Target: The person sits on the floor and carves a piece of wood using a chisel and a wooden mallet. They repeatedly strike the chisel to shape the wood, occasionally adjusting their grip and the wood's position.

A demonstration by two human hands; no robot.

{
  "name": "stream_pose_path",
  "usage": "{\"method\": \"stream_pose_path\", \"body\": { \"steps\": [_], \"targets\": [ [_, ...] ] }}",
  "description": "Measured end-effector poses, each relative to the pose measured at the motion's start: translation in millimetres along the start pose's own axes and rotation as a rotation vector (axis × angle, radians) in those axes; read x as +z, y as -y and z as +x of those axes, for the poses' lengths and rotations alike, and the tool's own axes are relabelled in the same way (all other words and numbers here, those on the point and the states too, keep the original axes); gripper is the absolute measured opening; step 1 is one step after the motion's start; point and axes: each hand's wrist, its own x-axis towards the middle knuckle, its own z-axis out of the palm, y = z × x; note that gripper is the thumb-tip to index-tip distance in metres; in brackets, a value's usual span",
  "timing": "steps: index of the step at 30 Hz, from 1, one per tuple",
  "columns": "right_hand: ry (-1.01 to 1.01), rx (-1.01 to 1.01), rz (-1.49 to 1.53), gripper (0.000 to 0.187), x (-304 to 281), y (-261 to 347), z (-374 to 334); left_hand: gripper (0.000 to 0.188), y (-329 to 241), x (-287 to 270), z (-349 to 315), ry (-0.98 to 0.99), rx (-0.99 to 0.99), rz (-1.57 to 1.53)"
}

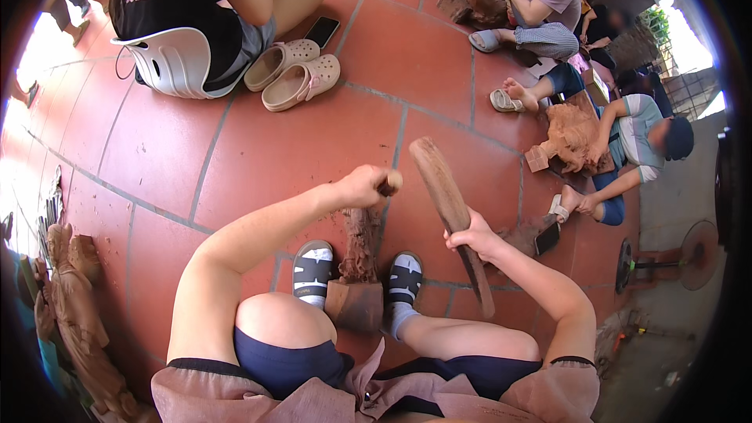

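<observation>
My right hand (475, 238) is closed round the middle of a long, flat wooden club (446, 188), tilted with its broad end up and away from me. My left hand (363, 186) makes a fist on a round wooden tool handle (392, 182); its pale butt end faces the club, a small gap apart. The tool's far end is hidden by the fist. Below that hand a brown wood carving (360, 247) stands between my feet, its upper part rough and knotty. Its base is a plain squared block (355, 305).
A person on a white plastic seat (174, 63) sits ahead left, beside beige clogs (301, 82) and a phone (322, 31). At right, a co-worker holds a large carving (570, 135). Carved figures (78, 305) line the left; a fan (697, 254) stands far right.
</observation>
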Motion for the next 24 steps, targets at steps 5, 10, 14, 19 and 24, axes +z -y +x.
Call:
{"method": "stream_pose_path", "body": {
  "steps": [5, 10, 14, 19, 24],
  "targets": [
    [-0.016, -0.045, 0.157, 0.038, 24.6, -20.6, 32.7, 0.033, 3.9, -23.8, 3.9, -0.312, -0.094, -0.319],
    [-0.120, -0.015, 0.116, 0.030, 30.5, -24.9, 35.6, 0.038, 26.5, -51.1, -1.1, -0.405, -0.135, -0.399],
    [-0.210, -0.187, 0.027, 0.042, 21.5, -11.1, 19.6, 0.036, 1.8, -37.3, 6.1, -0.349, -0.195, -0.291],
    [-0.367, -0.283, -0.379, 0.063, 15.8, -8.4, 7.9, 0.035, 8.4, -23.3, 7.7, -0.291, -0.167, -0.214],
    [-0.352, -0.358, -0.464, 0.075, 20.6, -9.8, 4.3, 0.038, 7.3, -18.2, 8.4, -0.266, -0.202, -0.142]
  ]
}}
